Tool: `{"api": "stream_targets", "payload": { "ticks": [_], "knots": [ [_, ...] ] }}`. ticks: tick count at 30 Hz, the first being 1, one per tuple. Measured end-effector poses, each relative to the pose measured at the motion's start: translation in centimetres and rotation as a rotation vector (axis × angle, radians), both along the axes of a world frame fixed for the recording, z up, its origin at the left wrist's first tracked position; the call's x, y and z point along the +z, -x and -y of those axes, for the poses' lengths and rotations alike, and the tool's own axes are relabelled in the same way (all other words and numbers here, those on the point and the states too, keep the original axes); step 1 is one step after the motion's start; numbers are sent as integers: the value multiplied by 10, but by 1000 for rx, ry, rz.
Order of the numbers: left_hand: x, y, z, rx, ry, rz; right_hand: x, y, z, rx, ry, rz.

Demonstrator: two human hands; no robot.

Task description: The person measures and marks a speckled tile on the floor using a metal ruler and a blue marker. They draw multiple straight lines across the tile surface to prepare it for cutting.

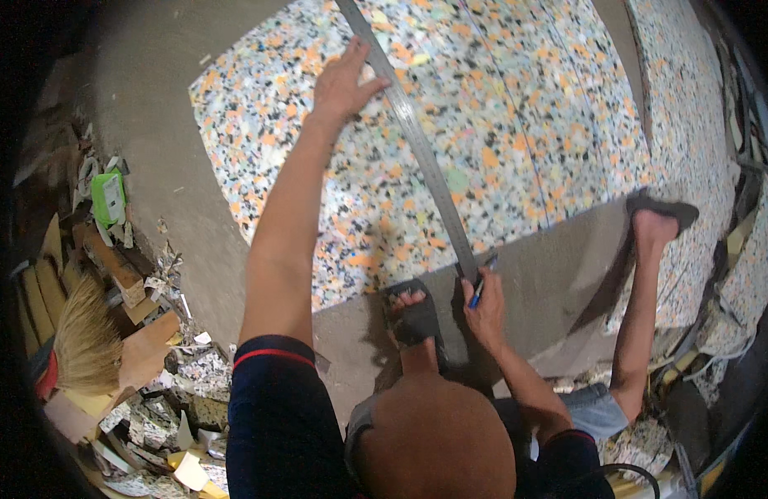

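Observation:
My left hand (344, 86), fingers extended and thumb out, presses beside and on a long metal ruler (423, 170) lying across a speckled foam sheet (276, 166). My right hand (484, 312) grips a blue pen (475, 296) close to the ruler's lower end, at the sheet's front edge. Thin lines (525, 175) run across the sheet to the right of the ruler. My sandalled foot (413, 312) is just below the sheet, and my bare knee (434, 432) hides part of the floor at the bottom.
More speckled sheet (687, 91) lies at the right, by my other sandalled foot (660, 220). Grey floor (151, 75) borders the sheet. Offcuts (201, 374), a straw broom (85, 341) and a green packet (108, 200) lie at the left; more scraps (741, 274) at the right.

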State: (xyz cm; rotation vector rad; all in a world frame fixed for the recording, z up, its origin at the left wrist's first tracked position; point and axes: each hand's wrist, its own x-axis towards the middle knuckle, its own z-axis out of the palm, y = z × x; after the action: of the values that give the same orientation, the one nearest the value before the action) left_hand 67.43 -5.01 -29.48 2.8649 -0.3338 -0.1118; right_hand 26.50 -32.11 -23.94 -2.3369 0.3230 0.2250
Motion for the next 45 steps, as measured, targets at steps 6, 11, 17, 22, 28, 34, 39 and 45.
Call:
{"api": "stream_targets", "payload": {
  "ticks": [6,11,17,22,28,34,39,45],
  "knots": [
    [-8,-3,-10,-150,-59,36,-3,-8,10,48,48,18],
    [-16,-10,-16,-150,-50,39,0,-9,10,95,75,-15],
    [-9,-5,-13,-165,6,37,5,-5,0,93,57,-11],
    [38,4,3,-67,99,-167,5,-7,-3,59,45,-30],
    [42,6,6,-34,57,-179,4,-8,-2,69,67,17],
    [43,4,5,-49,72,-163,-4,-8,0,87,73,12],
    [-18,-7,-22,-153,-50,88,-11,-5,3,127,72,7],
    [29,3,8,-58,-6,-159,-7,-5,1,88,31,8]
  ]
}}
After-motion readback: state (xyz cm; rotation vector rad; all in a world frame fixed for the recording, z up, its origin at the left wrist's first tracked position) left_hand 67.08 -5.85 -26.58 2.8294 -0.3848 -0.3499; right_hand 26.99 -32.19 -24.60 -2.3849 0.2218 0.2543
